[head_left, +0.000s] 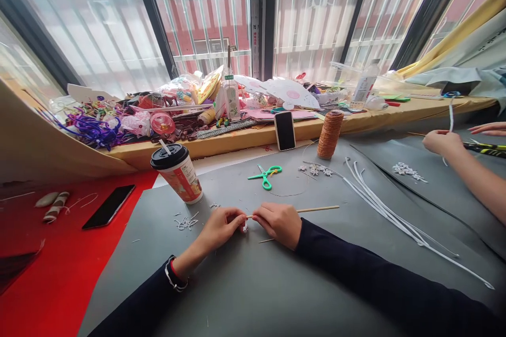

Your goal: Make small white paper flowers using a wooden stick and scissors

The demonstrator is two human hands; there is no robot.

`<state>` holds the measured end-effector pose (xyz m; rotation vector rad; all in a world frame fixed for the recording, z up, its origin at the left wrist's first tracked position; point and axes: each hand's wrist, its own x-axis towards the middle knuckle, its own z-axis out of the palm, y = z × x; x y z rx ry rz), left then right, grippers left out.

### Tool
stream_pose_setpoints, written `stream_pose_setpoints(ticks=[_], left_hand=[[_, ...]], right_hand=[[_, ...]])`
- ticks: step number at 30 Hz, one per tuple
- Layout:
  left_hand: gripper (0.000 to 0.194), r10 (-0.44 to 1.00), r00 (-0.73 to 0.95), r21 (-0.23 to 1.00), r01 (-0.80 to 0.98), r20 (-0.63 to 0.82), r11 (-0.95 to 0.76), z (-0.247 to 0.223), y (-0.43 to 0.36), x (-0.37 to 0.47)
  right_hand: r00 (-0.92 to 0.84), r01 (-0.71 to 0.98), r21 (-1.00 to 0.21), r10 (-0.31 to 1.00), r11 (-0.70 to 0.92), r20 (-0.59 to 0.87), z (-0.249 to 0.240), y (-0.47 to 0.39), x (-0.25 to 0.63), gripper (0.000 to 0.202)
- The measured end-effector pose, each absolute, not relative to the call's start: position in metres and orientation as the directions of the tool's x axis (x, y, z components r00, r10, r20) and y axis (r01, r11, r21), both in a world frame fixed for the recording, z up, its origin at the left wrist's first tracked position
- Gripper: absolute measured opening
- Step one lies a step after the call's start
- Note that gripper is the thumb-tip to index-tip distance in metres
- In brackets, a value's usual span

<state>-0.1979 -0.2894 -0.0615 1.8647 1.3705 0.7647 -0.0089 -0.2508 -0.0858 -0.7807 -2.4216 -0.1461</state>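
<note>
While hands (pixel 221 227) (pixel 280 221) half-hide a stick (pixel 321 209), white piece (pixel 245 228) unclear

We see a lidded paper cup (pixel 179 176) with a straw; left of the cup, a dark phone (pixel 108 207) lies flat on a red surface (pixel 79 268). Right of and behind it, we see a second phone (pixel 285 130) propped upright against the window ledge (pixel 245 136), which bears a white fan (pixel 292 93) and a labelled bottle (pixel 362 87).

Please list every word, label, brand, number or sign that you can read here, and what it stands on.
Nothing reads clearly enough to quote.
Paper cup: print too small.
Bottle with the green tag: characters too small.
Bottle at right: label blurred.
Window frame: lettering blurred.
Pale cloth: dark marks, unreadable.
</note>
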Motion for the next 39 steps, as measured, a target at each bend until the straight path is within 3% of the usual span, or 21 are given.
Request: stream_pose_setpoints(ticks=[12,30,39], left_hand=[[0.028,0.958,0.264,0.666,0.695,0.115,-0.272,-0.064,-0.291,-0.193],[0.029,0.983,0.183,0.763,0.639,-0.024,-0.1,-0.063,-0.282,-0.197],[0.031,0.985,0.175,0.776,0.62,0.01,-0.118,-0.068,-0.283,-0.199]], right_hand=[[-0.671,0.523,-0.069,0.46,0.849,0.581,-0.086,-0.247,-0.003,0.018],[-0.674,0.518,-0.115,0.487,0.848,0.555,-0.085,-0.24,-0.006,0.018],[-0.674,0.535,-0.36,0.644,0.764,0.362,-0.082,-0.241,-0.004,0.021]])
